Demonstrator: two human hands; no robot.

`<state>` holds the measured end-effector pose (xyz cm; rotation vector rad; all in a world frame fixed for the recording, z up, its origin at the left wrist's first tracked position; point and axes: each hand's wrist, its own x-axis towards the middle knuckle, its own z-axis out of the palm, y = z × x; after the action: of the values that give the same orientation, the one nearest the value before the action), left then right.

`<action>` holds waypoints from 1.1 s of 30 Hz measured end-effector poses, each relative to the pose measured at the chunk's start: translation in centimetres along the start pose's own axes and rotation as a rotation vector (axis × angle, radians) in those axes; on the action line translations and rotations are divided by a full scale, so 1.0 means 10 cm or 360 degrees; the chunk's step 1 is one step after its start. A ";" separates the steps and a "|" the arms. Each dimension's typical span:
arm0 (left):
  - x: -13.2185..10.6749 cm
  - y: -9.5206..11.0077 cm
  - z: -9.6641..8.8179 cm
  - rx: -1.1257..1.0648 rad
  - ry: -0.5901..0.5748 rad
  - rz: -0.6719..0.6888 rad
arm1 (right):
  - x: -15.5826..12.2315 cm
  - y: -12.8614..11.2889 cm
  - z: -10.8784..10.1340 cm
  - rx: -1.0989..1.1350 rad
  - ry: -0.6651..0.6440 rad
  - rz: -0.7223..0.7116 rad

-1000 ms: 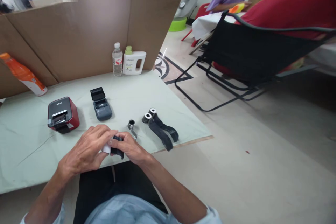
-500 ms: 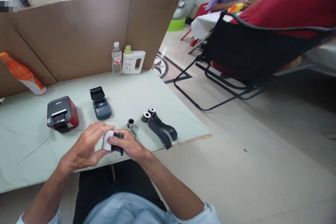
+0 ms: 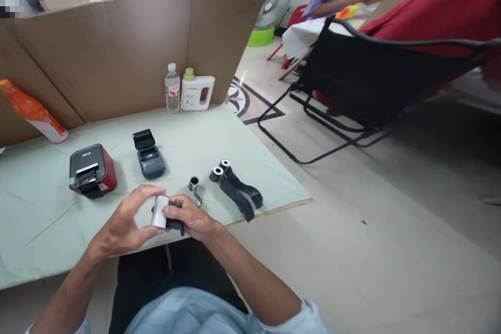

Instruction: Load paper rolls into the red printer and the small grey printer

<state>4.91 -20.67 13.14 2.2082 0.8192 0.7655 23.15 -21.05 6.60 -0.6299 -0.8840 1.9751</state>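
In the head view, a small white paper roll with a black strip trailing from it is held over the table's front edge. My left hand spans the roll, fingers at its upper end and thumb at its lower end. My right hand is closed on the roll and the black strip, its thumb pressing the white side. Just beyond my right hand lies a smaller roll with a short curled tail. Farther right are two rolls with long black strips unwound across the table.
A small dark printer stands with its lid up, left of it a red and black printer. An orange bottle, a water bottle and a white jug line the cardboard screen. A black folding chair is at right.
My left fingers have shifted slightly on the paper roll, and more of its white side shows. The view has moved a little. At the back right, a person's arm has risen.
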 end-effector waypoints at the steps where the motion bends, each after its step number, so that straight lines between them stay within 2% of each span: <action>1: -0.02 -0.05 0.04 -0.0271 0.0109 -0.0003 | 0.00 0.00 -0.01 0.0104 -0.0048 0.0030; 3: -0.04 -0.11 0.08 -0.0571 0.0242 -0.0037 | 0.00 -0.02 -0.02 0.0185 -0.0093 0.0051; 4: -0.04 -0.10 0.08 -0.0529 0.0238 -0.0047 | 0.00 -0.03 -0.04 0.0152 -0.0084 0.0047; 8: 0.03 0.07 -0.08 0.0295 -0.0102 -0.0038 | -0.02 -0.04 -0.05 -0.0185 0.0047 0.0015; 10: 0.06 0.10 -0.10 0.0376 -0.0184 -0.0038 | -0.02 -0.02 -0.03 -0.0184 0.0082 -0.0002; 12: 0.04 0.05 -0.04 0.0036 -0.0046 -0.0073 | -0.02 0.00 0.01 0.0010 0.0068 0.0011; 15: -0.01 -0.08 0.11 -0.0754 0.0262 -0.0200 | -0.01 0.01 0.06 0.0278 -0.0027 0.0033; 17: -0.03 -0.11 0.13 -0.1003 0.0301 -0.0268 | -0.02 0.00 0.07 0.0316 -0.0075 0.0034; 18: -0.03 -0.10 0.11 -0.0964 0.0262 -0.0291 | -0.02 -0.01 0.07 0.0299 -0.0075 0.0045; 21: -0.01 -0.03 -0.02 -0.0502 0.0136 -0.0322 | -0.03 0.00 0.05 0.0213 -0.0010 0.0082; 23: 0.00 0.00 -0.04 -0.0415 0.0166 -0.0329 | -0.03 0.02 0.06 0.0232 -0.0005 0.0093; 26: 0.00 -0.03 0.06 -0.0860 0.0332 -0.0361 | -0.04 0.05 0.11 0.0423 -0.0031 0.0068; 28: -0.01 -0.05 0.14 -0.1108 0.0366 -0.0386 | -0.05 0.05 0.14 0.0543 -0.0044 0.0062; 33: -0.01 -0.04 0.12 -0.1135 0.0312 -0.0394 | -0.05 0.05 0.18 0.0714 -0.0099 0.0054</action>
<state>5.54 -20.98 12.06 1.3917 0.7425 0.9740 21.90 -22.31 7.34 -0.3262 -0.4402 2.1382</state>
